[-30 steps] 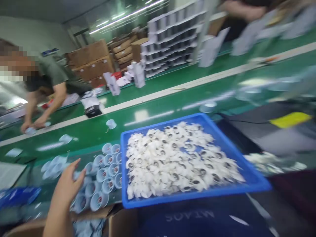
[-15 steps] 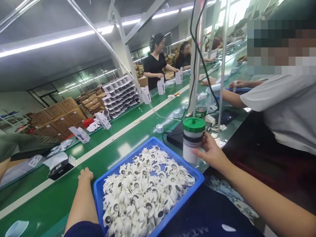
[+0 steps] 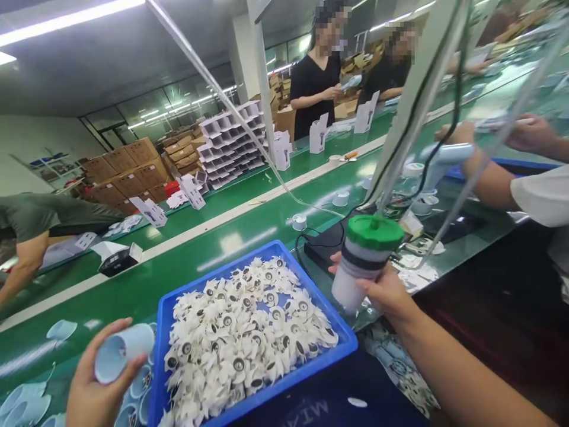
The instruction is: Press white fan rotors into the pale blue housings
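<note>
Left hand wrapped round one blue cup, right hand gripping one green-lidded cylinder

Factory floor, assembly-line setup: a green conveyor belt is running down the hall, with workers standing along it. White product boxes are standing on the belt, a blue parts tray is sitting at its near edge, and a white partitioned rack and stacked cardboard cartons are lining the far side.
</note>
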{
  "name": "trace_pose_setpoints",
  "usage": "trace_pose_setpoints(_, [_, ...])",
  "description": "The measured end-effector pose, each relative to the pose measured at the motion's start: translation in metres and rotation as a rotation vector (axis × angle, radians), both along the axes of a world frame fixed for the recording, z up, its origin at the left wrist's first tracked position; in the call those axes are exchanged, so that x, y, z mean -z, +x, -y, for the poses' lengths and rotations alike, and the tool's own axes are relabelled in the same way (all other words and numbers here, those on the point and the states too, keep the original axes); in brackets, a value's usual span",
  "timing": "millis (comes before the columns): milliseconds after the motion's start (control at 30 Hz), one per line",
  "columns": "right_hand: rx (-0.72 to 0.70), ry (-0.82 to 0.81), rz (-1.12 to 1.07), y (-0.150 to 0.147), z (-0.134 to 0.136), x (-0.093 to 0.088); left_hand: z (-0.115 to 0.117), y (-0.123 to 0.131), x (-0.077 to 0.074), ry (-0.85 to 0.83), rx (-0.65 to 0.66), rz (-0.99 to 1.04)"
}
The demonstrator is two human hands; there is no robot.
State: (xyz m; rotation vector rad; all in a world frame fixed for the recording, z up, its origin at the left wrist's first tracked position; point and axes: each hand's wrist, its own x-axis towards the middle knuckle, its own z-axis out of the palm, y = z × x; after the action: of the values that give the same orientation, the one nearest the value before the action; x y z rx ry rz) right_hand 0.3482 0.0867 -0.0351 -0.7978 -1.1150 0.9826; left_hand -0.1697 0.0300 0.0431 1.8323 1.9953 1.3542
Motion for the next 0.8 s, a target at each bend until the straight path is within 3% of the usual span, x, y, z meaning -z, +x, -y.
trace_pose_setpoints(67, [-0.097,-0.044,-0.046,-0.001,-0.006,-0.024,0.03,0.05,0.004,-0.048,0.08,0.027])
trace_pose_setpoints(133, [-0.221,-0.086,-0.126,-0.015,-0.008,-0.053,0.039,0.105,0.008,-0.062,0.241,-0.053])
trace_pose_setpoints(233, [-0.553,-0.065,-0.382,-0.06,-0.002,-0.091,0.029,0.177,0.013,-0.141,0.6,-0.138])
trace_pose_setpoints(300, [-0.636,-0.043,-0.459,-0.094,0.004,-0.108,0.019,0.207,0.016,-0.155,0.708,-0.139])
trace_pose_setpoints(367, [-0.62,-0.007,-0.457,-0.12,0.009,-0.115,0.012,0.223,0.017,-0.138,0.737,-0.099])
trace_pose_setpoints(467, [-0.555,0.025,-0.406,-0.135,0.016,-0.111,0.01,0.229,0.014,-0.096,0.752,-0.053])
trace_pose_setpoints(633, [-0.527,0.089,-0.343,-0.132,0.023,-0.105,0.016,0.232,0.013,-0.049,0.747,-0.04])
trace_pose_setpoints(800, [-0.504,0.024,-0.254,-0.131,0.028,-0.113,0.017,0.234,0.015,-0.057,0.734,-0.018])
